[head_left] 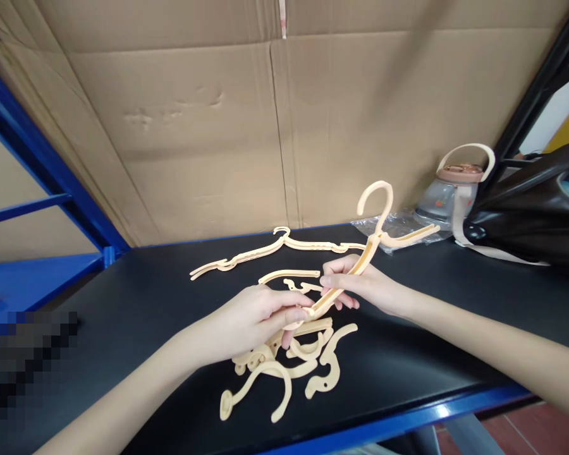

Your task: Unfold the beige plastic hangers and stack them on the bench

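Note:
A cream plastic hanger [377,235] is held above the black table [123,328], its hook pointing up and one arm sloping down towards me. My right hand [360,285] is closed round the middle of that arm. My left hand [260,316] pinches the arm's lower end. Under my hands lies a heap of loose cream hanger parts [284,370], hooks and arm pieces. An assembled cream hanger [265,253] lies flat farther back on the table.
Brown cardboard [265,126] lines the back. A blue shelf frame [52,183] stands at the left. At the right are a clear bottle with a strap [450,189], a plastic bag [398,222] and a black bag [535,215]. The table's blue front edge [408,420] is near.

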`<action>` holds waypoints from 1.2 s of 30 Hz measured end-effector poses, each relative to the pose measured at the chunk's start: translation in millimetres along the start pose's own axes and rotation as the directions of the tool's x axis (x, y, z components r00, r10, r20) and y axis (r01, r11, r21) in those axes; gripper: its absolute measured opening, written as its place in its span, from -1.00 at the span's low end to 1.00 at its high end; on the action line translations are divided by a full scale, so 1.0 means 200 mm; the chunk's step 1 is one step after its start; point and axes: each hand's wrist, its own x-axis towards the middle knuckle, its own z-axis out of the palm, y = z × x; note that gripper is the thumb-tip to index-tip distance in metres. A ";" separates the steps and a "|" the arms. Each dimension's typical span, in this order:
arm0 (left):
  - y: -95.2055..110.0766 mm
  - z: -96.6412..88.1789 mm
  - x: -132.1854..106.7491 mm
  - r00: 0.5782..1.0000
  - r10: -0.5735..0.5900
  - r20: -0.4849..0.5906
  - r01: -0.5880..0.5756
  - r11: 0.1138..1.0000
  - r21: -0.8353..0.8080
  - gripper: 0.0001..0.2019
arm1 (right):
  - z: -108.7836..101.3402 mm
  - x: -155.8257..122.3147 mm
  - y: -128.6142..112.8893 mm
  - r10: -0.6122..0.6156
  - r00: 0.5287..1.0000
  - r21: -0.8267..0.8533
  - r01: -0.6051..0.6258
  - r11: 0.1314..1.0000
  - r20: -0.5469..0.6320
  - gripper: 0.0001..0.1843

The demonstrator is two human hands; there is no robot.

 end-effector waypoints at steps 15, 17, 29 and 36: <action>-0.02 0.02 -0.01 0.997 -0.007 0.075 0.009 0.999 -0.034 -0.71 | -0.01 -0.02 0.01 0.075 0.983 0.016 -0.079 0.997 0.166 -0.66; -0.02 0.02 -0.01 0.997 -0.010 0.078 0.012 1.000 -0.021 -0.72 | 0.00 -0.02 0.01 0.092 0.973 0.027 -0.100 0.995 0.211 -0.62; 0.01 0.02 -0.02 0.993 0.093 0.068 -0.099 0.992 0.083 -0.72 | 0.02 -0.03 -0.01 0.121 0.920 0.108 -0.173 0.979 0.372 -0.65; -0.01 0.03 -0.01 0.998 0.060 0.025 -0.064 0.965 0.254 -0.73 | 0.02 -0.01 0.05 0.132 0.952 0.074 -0.158 0.985 0.276 -0.63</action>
